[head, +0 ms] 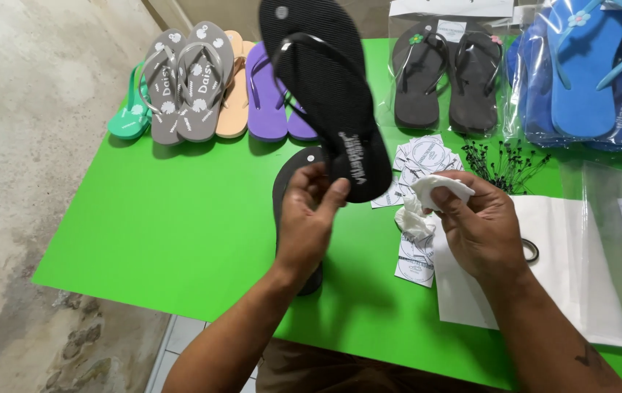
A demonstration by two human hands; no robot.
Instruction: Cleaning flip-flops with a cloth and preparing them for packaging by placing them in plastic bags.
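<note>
Head view shows the left hand (305,222) holding a black flip-flop (329,94) by its heel end, thumb and fingers pinched closed on the sole, so the sandal stands up in the upper middle of the frame with its strap facing the camera. The right hand (480,225), at the centre right, has its fingers closed around a crumpled white cloth (427,200) just beside the heel of the sandal, not yet touching it as far as I can tell.

A second black flip-flop (290,182) lies flat on the green counter (180,233) under the left hand. Round white labels (419,156) are spread near the cloth, a bundle of small black tag pins (504,161) lies to their right, and white paper sheets (566,240) lie under the right wrist. Grey, orange and purple sandals (209,84) stand in a row at the upper left (bagged dark and blue pairs are at the upper right).

I judge the step in hand to be wiping the held sandal. The next move calls for bringing the cloth against the sole while the left hand keeps it steady.
</note>
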